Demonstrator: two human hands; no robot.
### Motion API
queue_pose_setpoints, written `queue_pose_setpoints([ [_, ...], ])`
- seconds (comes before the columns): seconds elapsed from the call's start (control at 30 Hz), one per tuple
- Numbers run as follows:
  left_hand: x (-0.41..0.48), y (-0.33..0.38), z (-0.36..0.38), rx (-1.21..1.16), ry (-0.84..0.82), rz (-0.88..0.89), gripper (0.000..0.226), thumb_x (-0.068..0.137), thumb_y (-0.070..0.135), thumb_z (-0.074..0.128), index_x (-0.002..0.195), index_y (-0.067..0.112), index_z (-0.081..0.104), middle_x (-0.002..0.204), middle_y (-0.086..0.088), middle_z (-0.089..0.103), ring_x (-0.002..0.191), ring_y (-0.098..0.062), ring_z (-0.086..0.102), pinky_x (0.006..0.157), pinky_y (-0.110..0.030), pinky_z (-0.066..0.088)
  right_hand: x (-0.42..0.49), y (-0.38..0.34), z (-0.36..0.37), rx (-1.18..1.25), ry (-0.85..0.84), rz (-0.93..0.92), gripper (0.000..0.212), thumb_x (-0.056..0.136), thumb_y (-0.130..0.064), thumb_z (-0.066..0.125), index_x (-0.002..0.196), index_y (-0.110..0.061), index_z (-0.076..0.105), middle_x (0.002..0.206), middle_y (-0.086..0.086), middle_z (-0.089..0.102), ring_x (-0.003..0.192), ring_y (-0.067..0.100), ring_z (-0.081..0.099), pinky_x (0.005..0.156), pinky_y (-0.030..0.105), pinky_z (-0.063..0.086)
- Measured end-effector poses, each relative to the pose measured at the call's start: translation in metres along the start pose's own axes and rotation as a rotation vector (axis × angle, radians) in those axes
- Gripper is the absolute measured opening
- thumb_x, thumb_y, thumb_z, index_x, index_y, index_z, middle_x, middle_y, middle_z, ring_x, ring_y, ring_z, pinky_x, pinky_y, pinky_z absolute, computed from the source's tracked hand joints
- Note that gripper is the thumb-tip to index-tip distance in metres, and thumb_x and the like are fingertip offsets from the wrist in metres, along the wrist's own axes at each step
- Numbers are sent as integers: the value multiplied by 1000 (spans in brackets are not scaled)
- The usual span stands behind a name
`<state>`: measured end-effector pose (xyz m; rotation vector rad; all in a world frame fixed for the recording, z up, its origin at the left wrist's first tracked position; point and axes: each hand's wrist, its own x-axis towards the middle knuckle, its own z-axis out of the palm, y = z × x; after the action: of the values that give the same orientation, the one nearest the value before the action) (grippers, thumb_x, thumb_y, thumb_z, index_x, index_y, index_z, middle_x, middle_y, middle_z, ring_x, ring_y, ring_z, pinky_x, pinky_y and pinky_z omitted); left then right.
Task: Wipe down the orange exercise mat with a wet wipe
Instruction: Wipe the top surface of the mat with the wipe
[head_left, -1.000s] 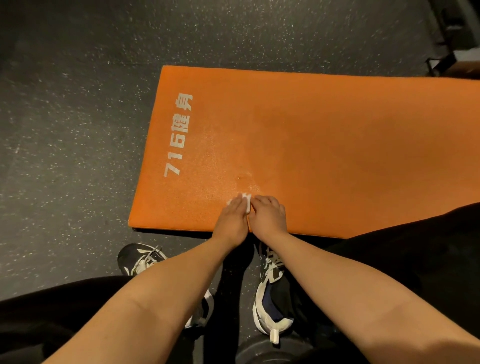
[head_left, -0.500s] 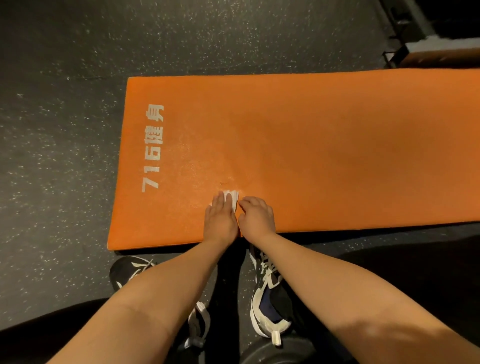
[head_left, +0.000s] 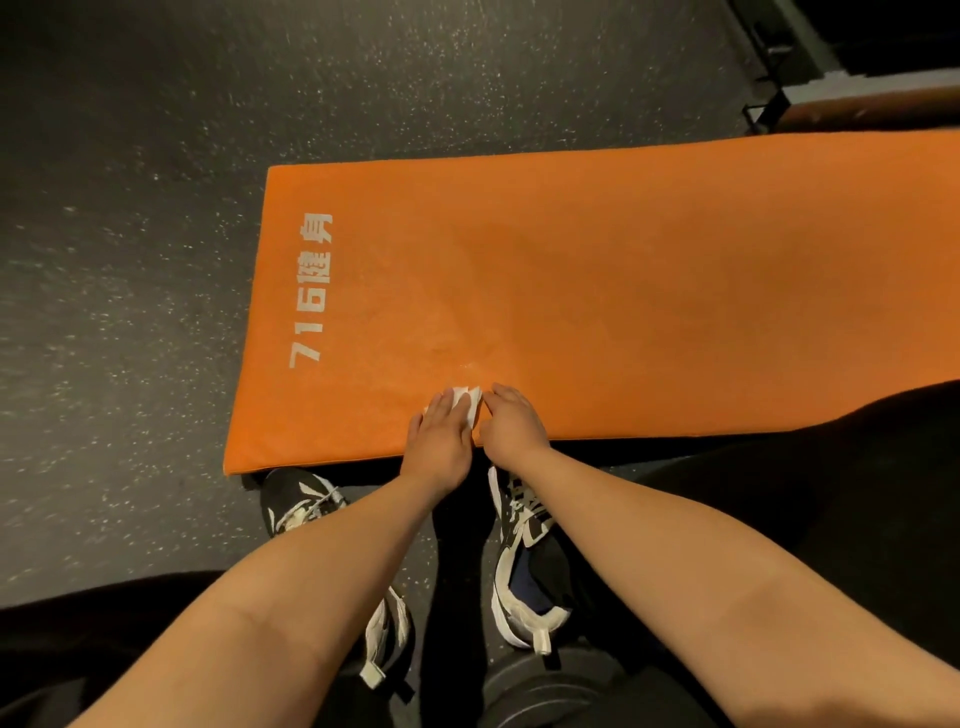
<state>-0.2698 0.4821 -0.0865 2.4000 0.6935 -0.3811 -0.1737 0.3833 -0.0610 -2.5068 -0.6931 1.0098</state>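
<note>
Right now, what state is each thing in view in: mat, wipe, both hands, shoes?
orange mat: unrolled, lying flat on the dark floor.
wet wipe: bunched small, pressed onto the mat near its front edge.
left hand: fingers straight, pressing on the wipe.
right hand: fingers curled at the wipe's right edge; grip unclear.
shoes: on the floor, beside the mat's near edge.

Light is dim and seems to come from overhead: the orange mat (head_left: 623, 270) glows while the speckled floor (head_left: 130, 234) sinks to near black in the top corners. A faint sheen shows on the mat near its front edge. Wide-angle distortion bows the mat's edges, and the floor at left is slightly smeared.
</note>
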Motion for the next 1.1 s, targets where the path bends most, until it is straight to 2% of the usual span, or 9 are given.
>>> queue_pose_setpoints([
  [0.23,-1,5,-1,0,28,-38,52,107,23,32,159,22,24,168,-4,10,155,-19,2,124,-40,0,2,2,-5,39,-35,23,60,103,-11,49,159,-15,29,169,2,16,155,20,9,126,35,13],
  [0.5,0,13,-3,-31,23,-61,52,108,23,31,159,20,24,168,-5,10,155,-20,3,124,-41,2,1,1,-8,16,-13,11,56,104,-16,48,157,-15,32,168,3,19,155,21,11,126,35,14],
  [0.7,7,18,-10,31,33,-62,50,108,27,30,157,23,28,169,-4,7,155,-24,-2,122,-48,1,3,-2,-13,-17,40,27,49,103,-19,44,152,-13,42,161,6,33,149,25,26,121,40,27],
  [0.77,13,14,-14,88,73,-75,48,107,30,31,155,23,32,168,-4,8,151,-31,4,120,-48,6,9,-6,-12,-22,85,28,48,102,-17,44,150,-12,44,158,5,37,146,25,29,119,40,30],
  [0.83,19,7,-17,162,130,-93,47,106,31,34,151,21,36,165,-5,15,143,-36,17,115,-47,14,14,-12,-8,-18,95,16,51,101,-14,42,152,-12,41,160,5,34,148,23,24,121,39,26],
  [0.97,33,0,-22,164,147,-151,43,104,30,38,145,18,41,153,-6,32,133,-31,29,106,-43,20,21,-14,3,-36,66,27,53,101,-13,39,154,-13,39,163,4,29,151,23,19,123,38,19],
  [1.1,34,0,-11,150,81,36,51,105,29,38,155,28,33,158,-5,35,138,-31,32,111,-43,19,24,-7,7,-11,118,40,51,102,-20,38,153,-15,40,159,2,37,147,21,26,121,35,23],
])
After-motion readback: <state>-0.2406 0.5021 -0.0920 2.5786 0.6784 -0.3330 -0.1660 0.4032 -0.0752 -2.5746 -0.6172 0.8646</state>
